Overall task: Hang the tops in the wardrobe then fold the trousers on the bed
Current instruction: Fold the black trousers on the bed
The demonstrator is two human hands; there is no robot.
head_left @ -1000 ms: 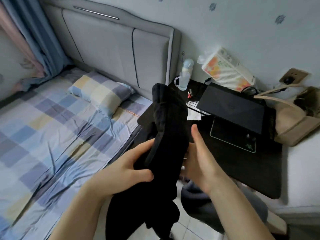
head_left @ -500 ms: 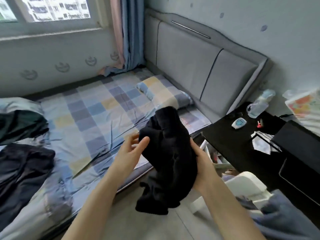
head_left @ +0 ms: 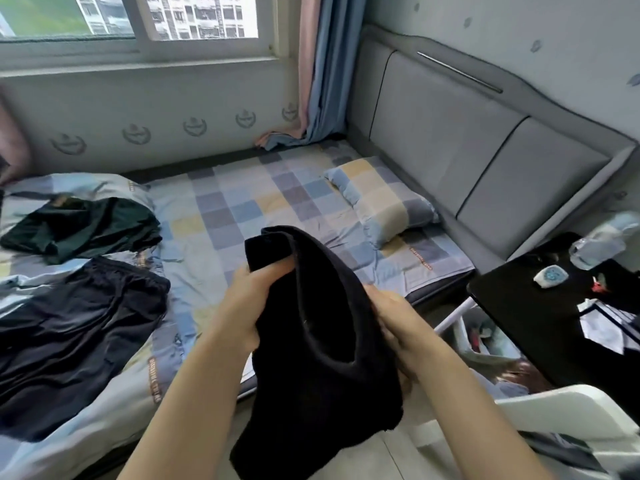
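A bunched black garment (head_left: 318, 348) hangs in front of me over the floor beside the bed. My left hand (head_left: 247, 299) grips its upper left edge, fingers closed on the cloth. On its right side my right hand (head_left: 398, 327) clutches the fabric, partly hidden behind it. Whether it is a top or trousers I cannot tell. The bed (head_left: 249, 216) with a checked sheet lies ahead. A dark navy garment (head_left: 69, 334) is spread on its left part, and a dark green garment (head_left: 83, 226) lies beyond it.
A checked pillow (head_left: 384, 199) rests against the grey padded headboard (head_left: 450, 133). At the right stands a black desk (head_left: 540, 317) with a bottle (head_left: 599, 244), a small white device (head_left: 550, 276) and papers. A white chair (head_left: 540, 414) is at lower right. Window and curtain sit behind the bed.
My view has swung left from the desk toward the bed and window. My left hand, open on the cloth half a second ago, has closed on the garment's upper edge.
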